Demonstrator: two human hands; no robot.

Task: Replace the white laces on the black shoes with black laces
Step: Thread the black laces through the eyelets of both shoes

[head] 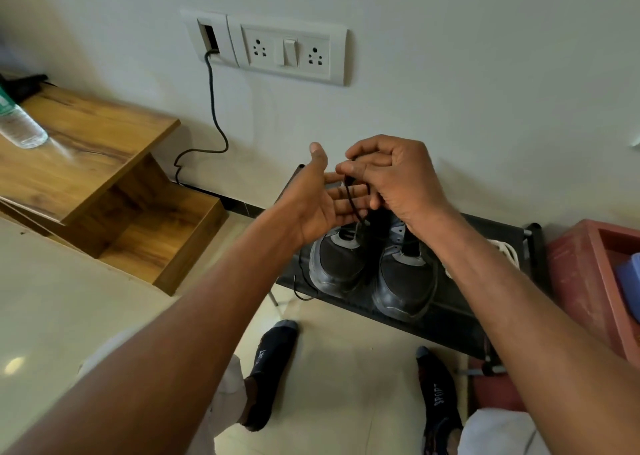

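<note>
Seemingly well into the job, a person stands over two black shoes (374,267) that sit side by side on a low black rack (450,319) against the wall. Both hands are raised just above the shoes. The right hand (391,177) has its fingers curled and pinches a black lace (353,198) near its tip, while the left hand (322,195) is held flat and relaxed, palm up, with the lace hanging across its straight fingers. The lace runs down toward the shoes, but whether it is threaded through any eyelets is hidden by the hands. A thin black strand also trails off the rack's left edge beside the left shoe. A coil of white lace (505,250) lies on the rack just right of the shoes, partly behind the right forearm, which suggests at least some white lacing is already out. No white lace shows on the visible parts of either shoe. Judging from this, the black lacing remains to be done or finished.
</note>
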